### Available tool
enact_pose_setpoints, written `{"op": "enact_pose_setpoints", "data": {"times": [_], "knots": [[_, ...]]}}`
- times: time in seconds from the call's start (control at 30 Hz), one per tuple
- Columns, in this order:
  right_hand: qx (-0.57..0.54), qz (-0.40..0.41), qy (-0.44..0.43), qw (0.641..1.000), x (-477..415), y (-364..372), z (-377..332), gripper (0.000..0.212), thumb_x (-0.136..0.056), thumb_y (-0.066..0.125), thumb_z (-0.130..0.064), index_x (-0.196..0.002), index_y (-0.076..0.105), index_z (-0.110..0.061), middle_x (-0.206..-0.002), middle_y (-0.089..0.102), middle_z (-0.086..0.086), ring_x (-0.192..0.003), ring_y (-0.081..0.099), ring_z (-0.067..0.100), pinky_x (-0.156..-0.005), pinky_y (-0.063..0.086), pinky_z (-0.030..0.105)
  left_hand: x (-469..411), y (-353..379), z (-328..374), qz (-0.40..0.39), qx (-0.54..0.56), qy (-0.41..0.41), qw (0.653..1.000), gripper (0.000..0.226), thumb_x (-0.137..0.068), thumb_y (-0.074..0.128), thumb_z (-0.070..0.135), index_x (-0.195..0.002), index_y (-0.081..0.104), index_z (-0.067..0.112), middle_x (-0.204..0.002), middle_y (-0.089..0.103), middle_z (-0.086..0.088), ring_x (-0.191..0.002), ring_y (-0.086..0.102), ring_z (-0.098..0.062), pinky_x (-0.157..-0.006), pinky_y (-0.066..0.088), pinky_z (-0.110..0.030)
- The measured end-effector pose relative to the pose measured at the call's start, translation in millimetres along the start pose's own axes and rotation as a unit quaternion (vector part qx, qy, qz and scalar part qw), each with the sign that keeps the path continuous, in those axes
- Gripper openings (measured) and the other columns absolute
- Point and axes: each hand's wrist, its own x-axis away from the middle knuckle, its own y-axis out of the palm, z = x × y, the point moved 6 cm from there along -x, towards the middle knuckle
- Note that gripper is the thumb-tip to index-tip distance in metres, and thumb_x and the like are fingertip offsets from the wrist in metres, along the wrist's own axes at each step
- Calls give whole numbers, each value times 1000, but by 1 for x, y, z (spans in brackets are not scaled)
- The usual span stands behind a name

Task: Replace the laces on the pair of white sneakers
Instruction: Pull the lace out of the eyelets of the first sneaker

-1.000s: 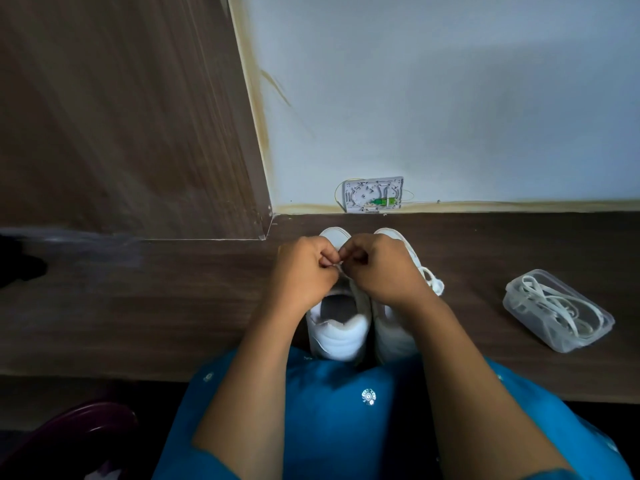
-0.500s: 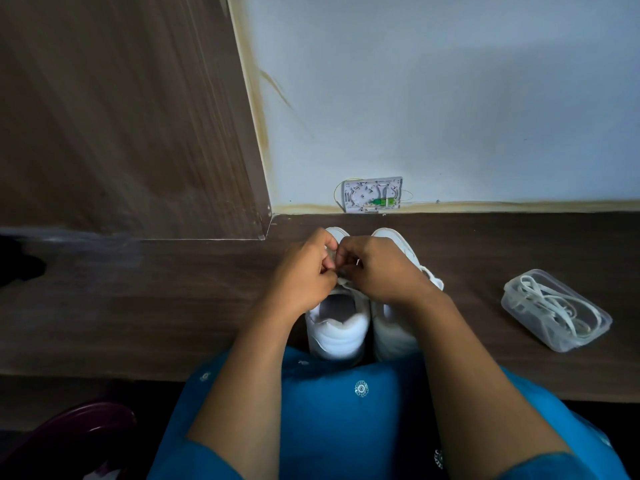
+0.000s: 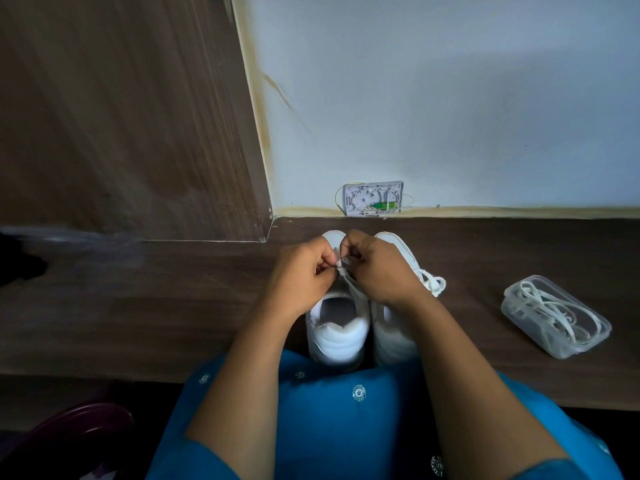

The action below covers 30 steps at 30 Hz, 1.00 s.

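Pinching a lace (image 3: 341,269) with left hand (image 3: 304,273) and right hand (image 3: 379,271) together, over the left sneaker (image 3: 337,329) on the table (image 3: 173,306). Likely early going: bow (image 3: 433,283) intact on the right sneaker (image 3: 393,329) alongside, spare laces (image 3: 550,306) in a clear box (image 3: 568,351) well right.

Left hand (image 3: 304,270) and right hand (image 3: 379,268), fingers curled, meet above the white low-top sneaker (image 3: 337,337), both pinching its white flat lace (image 3: 341,270).
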Motion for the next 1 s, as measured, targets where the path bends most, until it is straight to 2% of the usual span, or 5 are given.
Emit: {"op": "enact_pose_setpoints", "data": {"times": [0.17,0.3,0.5,0.63,1.0], "knots": [[-3,8,8,1000,1,-1,0,33,-83,56,1,-67,47,-26,-59,49,-12,-57,43,4,-54,33,13,3,-5,12,31,-60,34,997,6,-76,63,-3,-79,67,1,-73,68,-12,-65,62,-24,-62,47,-30],[13,6,10,1000,2,-1,-2,32,-82,56,1,-67,49,-26,-61,51,-13,-66,50,14,-60,37,24,2,-4,16,39,-100,41,993,6,-74,60,-1,-76,64,2,-67,63,-11,-59,50,-20,-57,40,-29],[46,-5,2,999,3,-3,-4,15,-82,58,0,-81,60,-15,-63,52,-9,-69,51,16,-55,33,17,1,-3,5,-1,-30,26,999,12,-72,61,-6,-74,66,4,-63,62,-7,-55,54,-20,-56,41,-24],[55,-1,-10,998,2,-3,-6,13,-81,58,-1,-81,60,-14,-61,50,-10,-68,50,18,-56,33,17,2,-2,17,-17,-87,80,993,10,-73,57,-6,-71,60,3,-61,45,6,-52,38,-3,-55,28,-24],[104,-25,-20,994,7,-8,-5,17,-80,57,-6,-92,67,-14,-81,66,1,-83,62,23,-74,49,35,2,1,38,-20,-274,61,960,12,-84,48,12,-95,52,8,-90,48,-10,-91,52,-33,-64,29,-31]]}}
